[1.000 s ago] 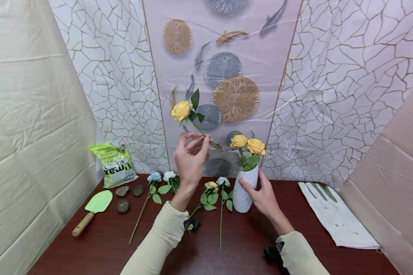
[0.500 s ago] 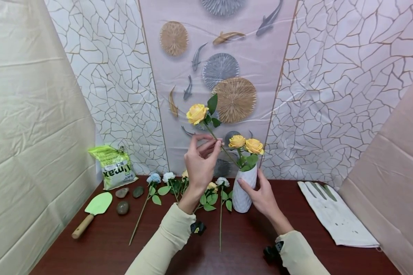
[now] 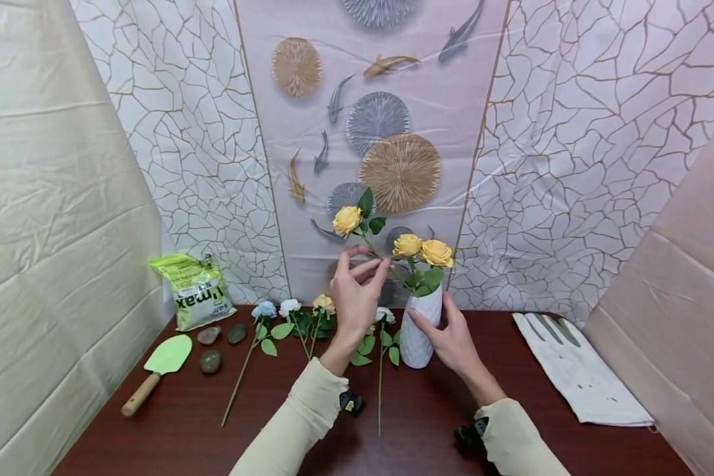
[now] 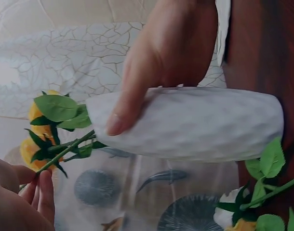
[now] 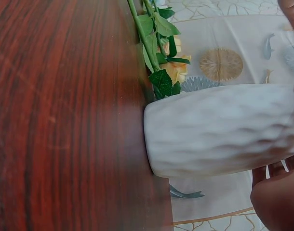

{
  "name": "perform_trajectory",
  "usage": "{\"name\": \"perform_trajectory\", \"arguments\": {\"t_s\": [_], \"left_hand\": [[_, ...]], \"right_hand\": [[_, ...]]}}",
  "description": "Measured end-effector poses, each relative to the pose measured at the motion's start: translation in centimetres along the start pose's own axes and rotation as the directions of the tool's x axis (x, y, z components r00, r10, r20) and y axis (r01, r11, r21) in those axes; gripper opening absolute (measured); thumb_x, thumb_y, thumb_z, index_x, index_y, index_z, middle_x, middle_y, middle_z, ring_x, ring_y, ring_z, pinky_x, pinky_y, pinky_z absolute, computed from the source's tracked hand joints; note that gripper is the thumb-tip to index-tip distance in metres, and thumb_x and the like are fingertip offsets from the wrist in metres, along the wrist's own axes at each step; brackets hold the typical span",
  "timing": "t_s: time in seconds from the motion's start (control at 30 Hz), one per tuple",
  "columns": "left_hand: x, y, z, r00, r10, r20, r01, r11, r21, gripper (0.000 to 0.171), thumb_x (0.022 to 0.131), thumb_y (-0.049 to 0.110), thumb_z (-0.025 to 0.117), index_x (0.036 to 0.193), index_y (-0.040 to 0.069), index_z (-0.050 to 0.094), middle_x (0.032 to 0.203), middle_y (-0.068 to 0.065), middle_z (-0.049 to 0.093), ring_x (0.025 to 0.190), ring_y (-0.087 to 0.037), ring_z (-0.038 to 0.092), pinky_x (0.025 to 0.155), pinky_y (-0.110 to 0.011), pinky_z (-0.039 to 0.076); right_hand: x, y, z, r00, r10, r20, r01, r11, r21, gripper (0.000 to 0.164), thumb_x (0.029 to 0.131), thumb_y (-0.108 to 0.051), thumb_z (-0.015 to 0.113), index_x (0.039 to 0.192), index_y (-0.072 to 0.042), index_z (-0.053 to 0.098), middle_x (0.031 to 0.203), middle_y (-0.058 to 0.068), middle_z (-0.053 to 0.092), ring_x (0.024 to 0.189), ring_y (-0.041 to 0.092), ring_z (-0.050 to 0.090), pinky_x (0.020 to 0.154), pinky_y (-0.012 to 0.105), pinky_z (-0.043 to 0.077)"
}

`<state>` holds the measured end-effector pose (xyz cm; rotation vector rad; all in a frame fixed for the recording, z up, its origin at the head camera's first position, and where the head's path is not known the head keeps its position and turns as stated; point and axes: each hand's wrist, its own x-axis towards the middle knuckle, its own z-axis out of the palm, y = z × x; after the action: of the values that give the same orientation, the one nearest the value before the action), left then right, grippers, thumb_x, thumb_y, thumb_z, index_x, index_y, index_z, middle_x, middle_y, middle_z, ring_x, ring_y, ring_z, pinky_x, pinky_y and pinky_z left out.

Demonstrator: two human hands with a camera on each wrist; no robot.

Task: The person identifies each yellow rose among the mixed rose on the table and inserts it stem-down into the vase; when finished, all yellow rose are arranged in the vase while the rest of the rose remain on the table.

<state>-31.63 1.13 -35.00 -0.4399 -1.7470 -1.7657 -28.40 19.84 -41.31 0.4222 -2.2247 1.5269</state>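
Yellow rose tilted at the white vase
On my feed, the left hand pinches the stem; the right hand grips the vase on the tabletop.

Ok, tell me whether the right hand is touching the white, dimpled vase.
Touching. The left wrist view shows the right hand with its thumb laid against the side of the white, dimpled vase.
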Motion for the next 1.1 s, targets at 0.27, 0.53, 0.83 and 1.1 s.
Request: {"name": "perform_trajectory", "arguments": {"t_s": [0.27, 0.53, 0.83, 1.1], "left_hand": [[0.1, -0.4, 0.8, 1.000, -0.012, 0.028, 0.010, 0.998, 0.056, 0.032, 0.091, 0.027, 0.077, 0.121, 0.020, 0.068, 0.094, 0.001, 0.079, 0.079, -0.011, 0.076, 0.072, -0.027, 0.063], [0.2, -0.4, 1.6, 0.995, -0.065, 0.078, 0.052, 0.987, 0.155, 0.027, 0.091, 0.027, 0.076, 0.117, 0.021, 0.071, 0.090, 0.008, 0.079, 0.079, -0.003, 0.074, 0.067, -0.026, 0.061], [0.0, -0.5, 3.0, 0.988, -0.055, 0.147, 0.018, 0.970, 0.243, 0.022, 0.090, 0.029, 0.077, 0.112, 0.026, 0.074, 0.090, 0.013, 0.078, 0.079, -0.004, 0.073, 0.069, -0.024, 0.059], [-0.3, -0.9, 3.8, 0.988, -0.093, 0.119, 0.076, 0.988, 0.138, 0.030, 0.088, 0.020, 0.080, 0.117, 0.021, 0.071, 0.096, 0.002, 0.079, 0.085, -0.012, 0.075, 0.075, -0.023, 0.061]], "right_hand": [[0.0, -0.3, -0.1, 1.000, 0.011, 0.004, -0.011, 1.000, 0.009, 0.060, 0.093, -0.027, 0.074, 0.145, -0.017, 0.046, 0.121, 0.005, 0.064, 0.103, 0.019, 0.065, 0.081, 0.032, 0.059], [-0.1, -0.1, -0.1, 1.000, 0.007, 0.014, -0.007, 1.000, 0.012, 0.060, 0.094, -0.027, 0.073, 0.146, -0.017, 0.045, 0.120, 0.005, 0.064, 0.103, 0.022, 0.066, 0.080, 0.032, 0.060], [0.0, 0.0, -0.1, 1.000, 0.000, 0.006, 0.000, 1.000, 0.013, 0.056, 0.094, -0.027, 0.073, 0.142, -0.014, 0.048, 0.120, 0.006, 0.064, 0.102, 0.018, 0.066, 0.081, 0.031, 0.059], [0.0, 0.1, -0.2, 1.000, -0.001, 0.016, 0.001, 0.999, 0.035, 0.057, 0.094, -0.028, 0.073, 0.143, -0.017, 0.047, 0.121, 0.005, 0.064, 0.103, 0.018, 0.066, 0.082, 0.031, 0.060]]}}
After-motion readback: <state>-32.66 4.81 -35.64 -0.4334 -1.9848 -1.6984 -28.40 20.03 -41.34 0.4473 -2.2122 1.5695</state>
